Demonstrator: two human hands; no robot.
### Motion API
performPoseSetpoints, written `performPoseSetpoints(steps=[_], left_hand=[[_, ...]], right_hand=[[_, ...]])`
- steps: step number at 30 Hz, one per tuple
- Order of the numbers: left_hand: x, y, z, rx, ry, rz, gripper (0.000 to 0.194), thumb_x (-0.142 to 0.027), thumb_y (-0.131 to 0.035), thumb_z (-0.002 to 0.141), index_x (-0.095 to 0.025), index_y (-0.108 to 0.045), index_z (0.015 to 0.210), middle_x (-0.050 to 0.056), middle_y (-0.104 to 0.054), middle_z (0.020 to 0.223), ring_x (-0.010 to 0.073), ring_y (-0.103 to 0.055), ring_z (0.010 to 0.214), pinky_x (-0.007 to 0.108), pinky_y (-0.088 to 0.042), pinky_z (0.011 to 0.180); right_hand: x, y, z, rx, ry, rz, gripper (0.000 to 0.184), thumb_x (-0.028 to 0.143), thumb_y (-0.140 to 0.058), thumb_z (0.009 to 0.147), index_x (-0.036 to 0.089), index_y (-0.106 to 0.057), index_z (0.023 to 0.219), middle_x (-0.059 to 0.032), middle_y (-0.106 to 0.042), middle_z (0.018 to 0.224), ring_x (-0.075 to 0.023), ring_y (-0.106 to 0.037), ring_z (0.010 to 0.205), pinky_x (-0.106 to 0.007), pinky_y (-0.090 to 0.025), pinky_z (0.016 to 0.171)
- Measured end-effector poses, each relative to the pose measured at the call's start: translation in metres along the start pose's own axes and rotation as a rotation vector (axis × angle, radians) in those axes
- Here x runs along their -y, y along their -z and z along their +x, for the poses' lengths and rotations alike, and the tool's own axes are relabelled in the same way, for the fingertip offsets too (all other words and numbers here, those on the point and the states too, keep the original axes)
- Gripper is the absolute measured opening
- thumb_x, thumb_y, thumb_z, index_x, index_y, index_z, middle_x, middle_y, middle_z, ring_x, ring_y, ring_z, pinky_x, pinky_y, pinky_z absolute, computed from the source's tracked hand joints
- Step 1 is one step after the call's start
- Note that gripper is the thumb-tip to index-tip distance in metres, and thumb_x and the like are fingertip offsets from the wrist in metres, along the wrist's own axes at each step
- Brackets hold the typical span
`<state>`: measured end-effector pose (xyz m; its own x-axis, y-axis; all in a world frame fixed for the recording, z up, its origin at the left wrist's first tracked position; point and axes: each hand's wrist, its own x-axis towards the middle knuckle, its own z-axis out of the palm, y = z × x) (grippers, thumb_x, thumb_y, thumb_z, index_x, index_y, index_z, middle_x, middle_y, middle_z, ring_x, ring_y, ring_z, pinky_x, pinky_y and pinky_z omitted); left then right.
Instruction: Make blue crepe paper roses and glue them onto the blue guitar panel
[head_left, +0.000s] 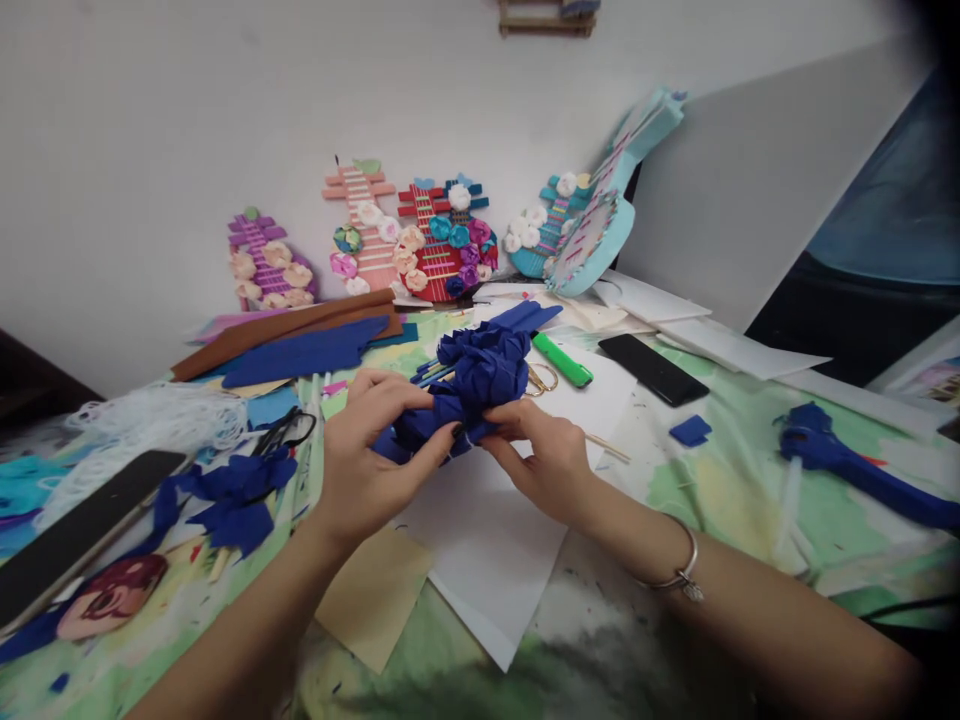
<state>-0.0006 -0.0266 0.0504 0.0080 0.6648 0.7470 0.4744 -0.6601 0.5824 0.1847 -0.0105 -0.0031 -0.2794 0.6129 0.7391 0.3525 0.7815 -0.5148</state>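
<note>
Both my hands hold a bunch of dark blue foam flowers (pixel 474 375) on thin sticks over a white paper sheet (pixel 480 540) at the table's middle. My left hand (pixel 367 450) wraps round the lower stems, thumb pressed against the blue wrapping. My right hand (pixel 536 455) pinches the same wrapping from the right, a silver bracelet on its wrist. The flower heads point away from me.
Blue foam scraps (pixel 232 495) and black scissors (pixel 289 430) lie left. A green marker (pixel 562 360), gold scissors (pixel 541 380), a black phone (pixel 652 368) and a blue glue gun (pixel 847 460) lie right. Several foam guitars with flowers (pixel 439 245) lean on the wall.
</note>
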Motion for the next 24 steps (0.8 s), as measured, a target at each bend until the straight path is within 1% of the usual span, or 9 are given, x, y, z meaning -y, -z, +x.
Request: performPoseSetpoints(steps=[3,6,11,13,16,19,21,23,24], left_hand=[[0.006,0.0,-0.004,-0.022,0.107,-0.13,0.018,-0.019,-0.08,0.056,-0.023,-0.071,0.071,0.003,-0.063,0.077,0.0226,-0.055,0.083,0.034,-0.045,0.081],[0.009,0.002,-0.006,0.01,0.16,-0.193,0.015,-0.018,-0.078,0.06,-0.022,-0.072,0.073,0.003,-0.063,0.08,0.0209,-0.057,0.083,0.032,-0.047,0.081],[0.007,0.002,-0.003,-0.003,0.327,-0.284,0.016,-0.008,-0.08,0.057,-0.018,-0.073,0.067,0.005,-0.065,0.08,0.0186,-0.06,0.082,0.026,-0.05,0.076],[0.008,0.001,-0.003,0.005,0.362,-0.291,0.017,-0.005,-0.08,0.056,-0.017,-0.073,0.065,0.005,-0.065,0.078,0.0181,-0.06,0.081,0.025,-0.05,0.075],[0.011,0.001,-0.003,0.032,0.314,-0.258,0.015,-0.008,-0.08,0.057,-0.016,-0.074,0.067,0.005,-0.067,0.079,0.0183,-0.06,0.082,0.026,-0.049,0.078],[0.015,0.002,-0.004,0.094,0.182,-0.173,0.007,-0.017,-0.077,0.064,-0.018,-0.074,0.071,0.005,-0.067,0.078,0.0195,-0.06,0.082,0.03,-0.048,0.08],[0.017,0.003,-0.004,0.143,0.122,-0.112,0.004,-0.021,-0.073,0.07,-0.02,-0.072,0.074,0.004,-0.067,0.079,0.0197,-0.06,0.082,0.032,-0.048,0.081],[0.018,0.005,-0.004,0.178,0.106,-0.082,0.009,-0.024,-0.07,0.074,-0.02,-0.07,0.083,0.004,-0.066,0.086,0.0195,-0.06,0.085,0.033,-0.048,0.081],[0.017,0.006,-0.003,0.2,0.096,-0.087,0.018,-0.025,-0.071,0.075,-0.021,-0.068,0.092,0.004,-0.065,0.091,0.0198,-0.06,0.088,0.034,-0.048,0.082]], right_hand=[[0.001,-0.002,-0.001,0.009,0.0,0.024,0.014,0.022,-0.054,0.09,0.026,-0.055,0.103,-0.0007,-0.073,0.09,-0.0151,-0.07,0.079,-0.025,-0.052,0.07],[0.001,-0.002,-0.001,0.004,-0.011,0.042,0.014,0.021,-0.055,0.089,0.026,-0.056,0.102,-0.0006,-0.073,0.091,-0.0155,-0.07,0.079,-0.026,-0.052,0.07],[0.001,-0.003,-0.001,0.026,-0.042,0.036,0.013,0.021,-0.054,0.088,0.026,-0.055,0.101,-0.0002,-0.072,0.089,-0.0156,-0.071,0.077,-0.026,-0.053,0.07],[0.001,-0.003,-0.002,0.036,-0.044,0.044,0.014,0.02,-0.054,0.088,0.026,-0.054,0.101,-0.0001,-0.072,0.09,-0.0154,-0.07,0.078,-0.026,-0.053,0.071],[0.001,-0.004,-0.003,0.034,-0.038,0.051,0.015,0.019,-0.055,0.087,0.026,-0.054,0.101,0.0004,-0.072,0.089,-0.0148,-0.07,0.078,-0.025,-0.053,0.072],[0.0,-0.005,-0.003,0.007,-0.004,-0.008,0.016,0.018,-0.056,0.086,0.025,-0.055,0.1,0.0007,-0.072,0.086,-0.0142,-0.07,0.074,-0.024,-0.053,0.068],[-0.001,-0.005,-0.003,-0.023,0.038,-0.058,0.016,0.018,-0.058,0.085,0.025,-0.055,0.1,0.001,-0.072,0.083,-0.0137,-0.07,0.07,-0.023,-0.054,0.066],[-0.001,-0.005,-0.002,-0.052,0.069,-0.076,0.018,0.017,-0.059,0.084,0.023,-0.054,0.1,0.0015,-0.072,0.08,-0.0129,-0.07,0.067,-0.022,-0.055,0.064],[0.0,-0.004,-0.001,-0.065,0.073,-0.071,0.019,0.016,-0.059,0.084,0.023,-0.053,0.1,0.0015,-0.071,0.079,-0.0126,-0.07,0.067,-0.022,-0.055,0.064]])
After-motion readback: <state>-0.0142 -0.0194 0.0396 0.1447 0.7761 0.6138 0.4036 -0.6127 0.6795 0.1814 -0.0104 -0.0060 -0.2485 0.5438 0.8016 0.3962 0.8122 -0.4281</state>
